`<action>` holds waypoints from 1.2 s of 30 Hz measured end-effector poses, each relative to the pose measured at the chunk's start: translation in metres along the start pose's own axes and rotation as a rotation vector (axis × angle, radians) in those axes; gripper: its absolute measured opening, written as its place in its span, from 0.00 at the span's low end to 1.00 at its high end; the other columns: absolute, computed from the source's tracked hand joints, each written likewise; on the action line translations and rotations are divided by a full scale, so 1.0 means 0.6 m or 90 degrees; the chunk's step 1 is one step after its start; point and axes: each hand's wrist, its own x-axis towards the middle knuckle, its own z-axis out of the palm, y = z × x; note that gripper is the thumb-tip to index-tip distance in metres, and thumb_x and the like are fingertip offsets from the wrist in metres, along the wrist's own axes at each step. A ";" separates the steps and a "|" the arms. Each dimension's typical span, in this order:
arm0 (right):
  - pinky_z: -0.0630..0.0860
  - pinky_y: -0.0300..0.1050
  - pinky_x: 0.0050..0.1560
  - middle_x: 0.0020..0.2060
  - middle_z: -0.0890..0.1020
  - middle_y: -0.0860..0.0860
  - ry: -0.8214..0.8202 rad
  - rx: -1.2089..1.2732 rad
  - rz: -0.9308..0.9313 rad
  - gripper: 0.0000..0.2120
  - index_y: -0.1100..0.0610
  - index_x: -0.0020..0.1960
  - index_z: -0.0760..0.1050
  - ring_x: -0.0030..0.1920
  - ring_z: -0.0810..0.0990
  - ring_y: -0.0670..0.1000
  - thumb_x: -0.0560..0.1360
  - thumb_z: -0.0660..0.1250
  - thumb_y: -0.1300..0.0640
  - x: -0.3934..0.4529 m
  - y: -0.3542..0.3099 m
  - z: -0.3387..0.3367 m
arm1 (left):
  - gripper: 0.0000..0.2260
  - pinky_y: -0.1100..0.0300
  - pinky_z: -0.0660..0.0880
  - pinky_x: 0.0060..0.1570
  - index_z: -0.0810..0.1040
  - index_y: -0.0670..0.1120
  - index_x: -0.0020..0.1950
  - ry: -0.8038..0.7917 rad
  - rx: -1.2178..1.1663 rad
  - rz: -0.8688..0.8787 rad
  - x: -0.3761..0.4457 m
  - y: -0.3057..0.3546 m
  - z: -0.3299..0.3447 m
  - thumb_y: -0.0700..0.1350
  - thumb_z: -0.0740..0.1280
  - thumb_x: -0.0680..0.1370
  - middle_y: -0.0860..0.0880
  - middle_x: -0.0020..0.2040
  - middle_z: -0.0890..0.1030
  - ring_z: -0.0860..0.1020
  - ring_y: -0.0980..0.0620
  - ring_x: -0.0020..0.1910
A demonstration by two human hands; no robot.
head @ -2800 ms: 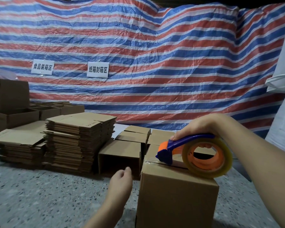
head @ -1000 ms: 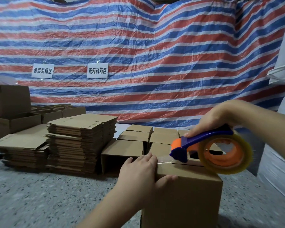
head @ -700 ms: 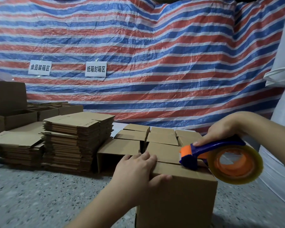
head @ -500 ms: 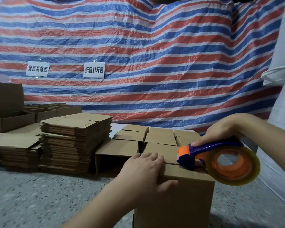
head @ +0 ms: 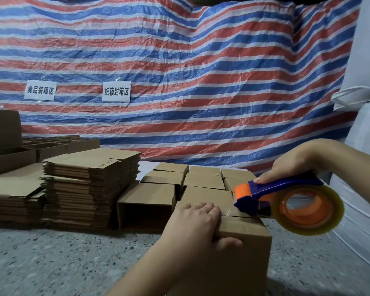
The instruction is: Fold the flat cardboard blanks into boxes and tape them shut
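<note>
Cardboard box [head: 241,248] stands upright on the speckled floor [head: 51,263] at the bottom centre of the head view, its top flaps folded down and meeting in a seam. The left hand [head: 195,224] lies over the near left top corner, fingers fairly straight across the flaps and the thumb [head: 229,242] spread down onto the front face, pressing rather than gripping. The right hand [head: 295,165] is curled round the blue handle of the tape dispenser [head: 286,201], index finger stretched along it; the dispenser's blue and orange head touches the box top at the seam, while the clear tape roll [head: 310,210] hangs out past the right edge. Behind the box sit several finished boxes [head: 203,180] (one open box [head: 145,207] lies on its side). To the left rise stacks of flat blanks [head: 88,184]. A striped tarp [head: 201,71] with two white signs [head: 116,91] forms the backdrop.
</note>
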 end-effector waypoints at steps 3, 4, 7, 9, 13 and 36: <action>0.80 0.41 0.46 0.47 0.88 0.53 0.005 0.007 0.026 0.43 0.55 0.56 0.82 0.43 0.86 0.49 0.56 0.69 0.23 -0.014 0.038 -0.007 | 0.36 0.55 0.69 0.63 0.70 0.51 0.68 0.021 -0.005 0.002 -0.006 -0.002 0.000 0.75 0.47 0.73 0.53 0.65 0.75 0.72 0.53 0.65; 0.80 0.41 0.46 0.47 0.88 0.53 0.000 0.007 0.034 0.43 0.55 0.55 0.83 0.43 0.86 0.49 0.56 0.69 0.23 -0.016 0.047 -0.004 | 0.37 0.55 0.68 0.64 0.69 0.51 0.69 0.019 -0.006 0.001 -0.006 -0.001 0.000 0.75 0.46 0.72 0.53 0.66 0.75 0.71 0.53 0.66; 0.78 0.41 0.47 0.42 0.86 0.52 -0.015 -0.010 0.038 0.41 0.55 0.52 0.84 0.39 0.83 0.48 0.57 0.67 0.21 -0.012 0.060 0.017 | 0.39 0.52 0.65 0.69 0.63 0.53 0.75 -0.007 -0.016 -0.001 -0.006 0.000 -0.003 0.74 0.44 0.72 0.52 0.72 0.71 0.68 0.51 0.71; 0.78 0.41 0.47 0.41 0.86 0.51 -0.002 -0.014 0.040 0.41 0.56 0.52 0.82 0.39 0.83 0.48 0.59 0.65 0.21 -0.007 0.062 0.033 | 0.36 0.51 0.62 0.71 0.57 0.57 0.77 -0.025 -0.018 0.010 -0.006 0.000 -0.004 0.73 0.46 0.74 0.52 0.76 0.66 0.63 0.51 0.74; 0.79 0.40 0.43 0.39 0.86 0.51 0.018 0.021 0.041 0.41 0.56 0.54 0.81 0.37 0.84 0.48 0.61 0.64 0.22 -0.010 0.067 0.045 | 0.32 0.47 0.58 0.74 0.59 0.58 0.76 -0.103 -0.036 -0.001 0.003 0.002 -0.021 0.71 0.51 0.76 0.52 0.77 0.63 0.61 0.50 0.75; 0.80 0.41 0.49 0.46 0.87 0.53 0.000 -0.036 0.080 0.39 0.55 0.56 0.81 0.44 0.85 0.49 0.62 0.66 0.24 -0.036 0.124 0.031 | 0.35 0.52 0.63 0.70 0.58 0.52 0.77 -0.010 -0.086 0.067 0.058 0.082 0.012 0.71 0.52 0.76 0.51 0.75 0.67 0.66 0.50 0.72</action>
